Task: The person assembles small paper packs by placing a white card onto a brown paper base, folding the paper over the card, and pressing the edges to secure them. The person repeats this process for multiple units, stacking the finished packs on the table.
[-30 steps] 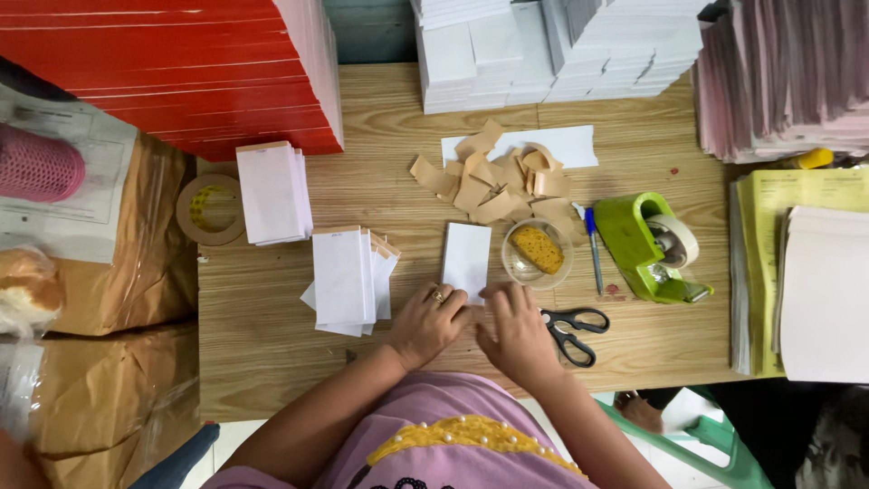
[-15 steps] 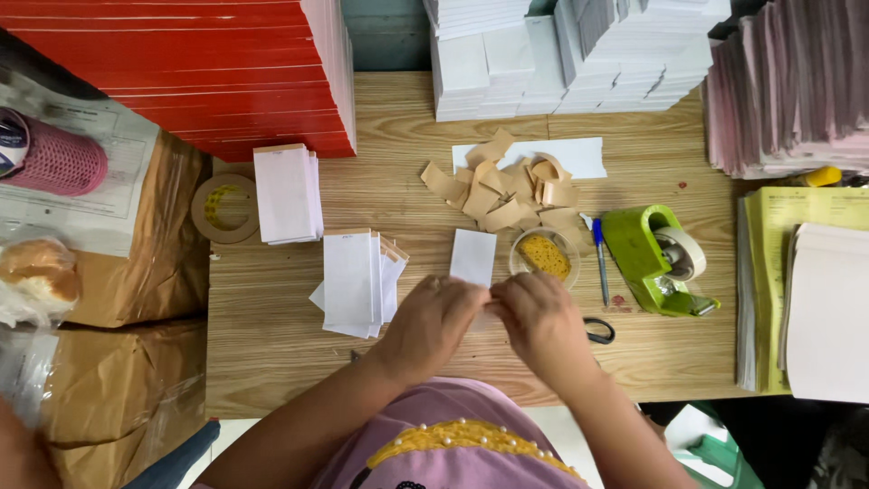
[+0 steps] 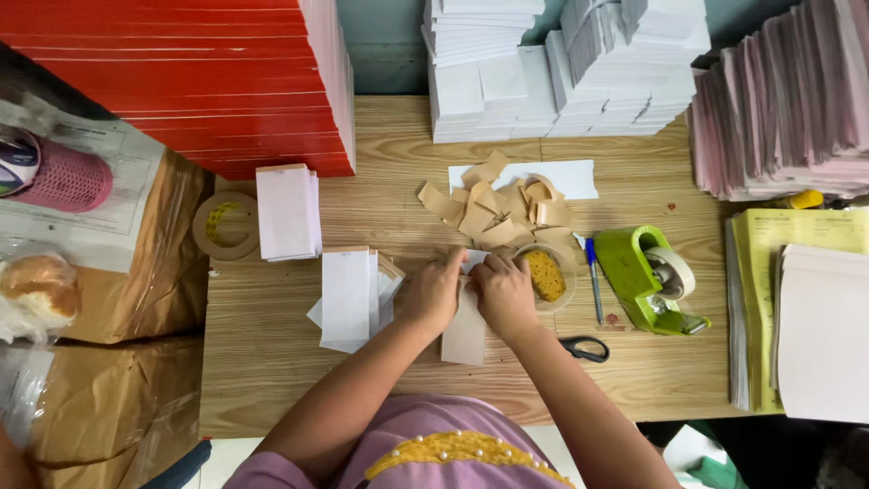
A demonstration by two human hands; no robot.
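Both my hands rest on a small white paper pad (image 3: 465, 333) lying on the wooden table (image 3: 272, 362). My left hand (image 3: 434, 292) presses its left top corner, fingers bent. My right hand (image 3: 503, 294) covers its upper right part, fingers curled on the top edge. A round clear dish with a yellow sponge (image 3: 545, 274) sits just right of my right hand. A pile of brown paper tape strips (image 3: 493, 213) lies beyond my hands.
White pads lie at left (image 3: 348, 294) and farther left (image 3: 287, 211), beside a tape roll (image 3: 225, 225). A green tape dispenser (image 3: 654, 279), blue pen (image 3: 593, 281) and scissors (image 3: 586, 348) are on the right. Red (image 3: 199, 81), white (image 3: 561, 68) and pink (image 3: 783, 100) paper stacks line the back.
My hands have moved away from me onto the upper end of the white pad. The view has shifted, and the scissors are uncovered to the right of my right arm.
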